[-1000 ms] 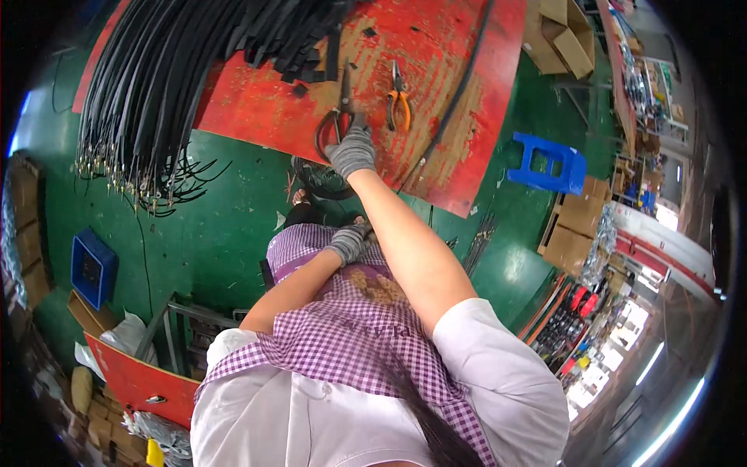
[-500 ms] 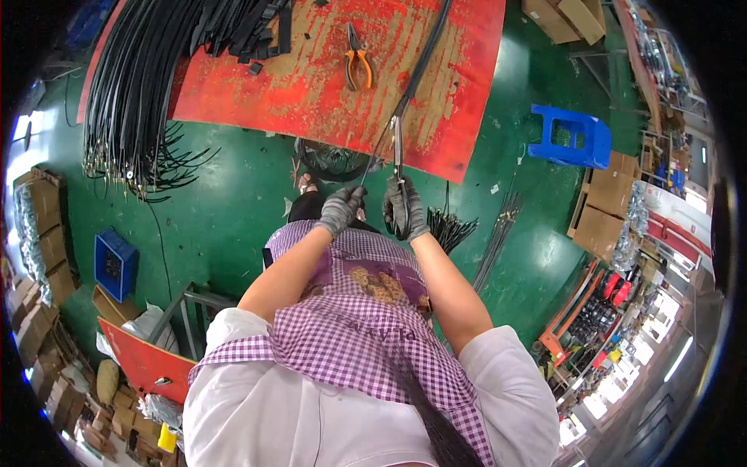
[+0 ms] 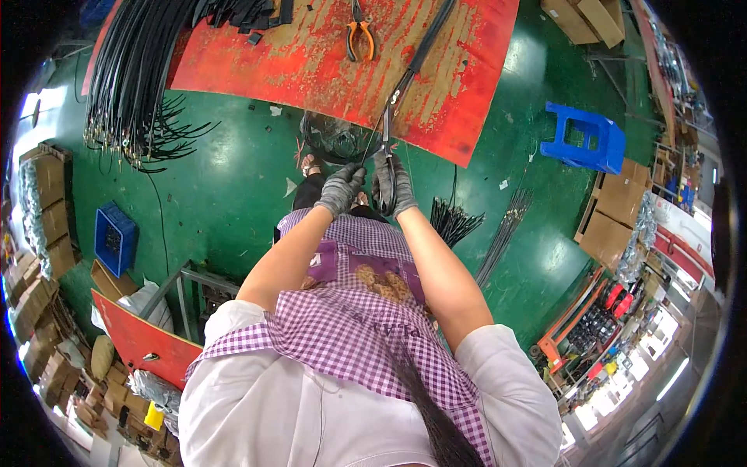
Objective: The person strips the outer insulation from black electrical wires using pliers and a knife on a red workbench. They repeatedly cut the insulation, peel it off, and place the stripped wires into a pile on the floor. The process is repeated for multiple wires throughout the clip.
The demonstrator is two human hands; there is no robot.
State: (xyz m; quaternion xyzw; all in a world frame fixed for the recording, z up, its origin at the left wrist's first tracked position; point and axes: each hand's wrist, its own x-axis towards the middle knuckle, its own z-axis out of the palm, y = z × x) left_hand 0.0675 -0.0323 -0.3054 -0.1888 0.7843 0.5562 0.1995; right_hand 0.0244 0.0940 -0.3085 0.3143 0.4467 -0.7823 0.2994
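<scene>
In grey gloves, both hands are close together just short of the table's front edge. My right hand is closed round the black handles of a pair of scissors, whose blades point away toward the table. My left hand is closed on a thin black cable that runs up beside the blades. The cable leads to a black sleeved bundle lying across the red, worn table top. Whether the blades touch the cable cannot be made out. Orange-handled pliers lie farther back.
Long black cables hang off the table's left side. Black strips lie beside them. Cable bundles are low at the right, near a blue plastic stool and cardboard boxes. A blue crate stands on the left floor.
My right hand with the scissors has shifted left, closer to my left hand. The whole view has tilted a little, so the table sits higher in it.
</scene>
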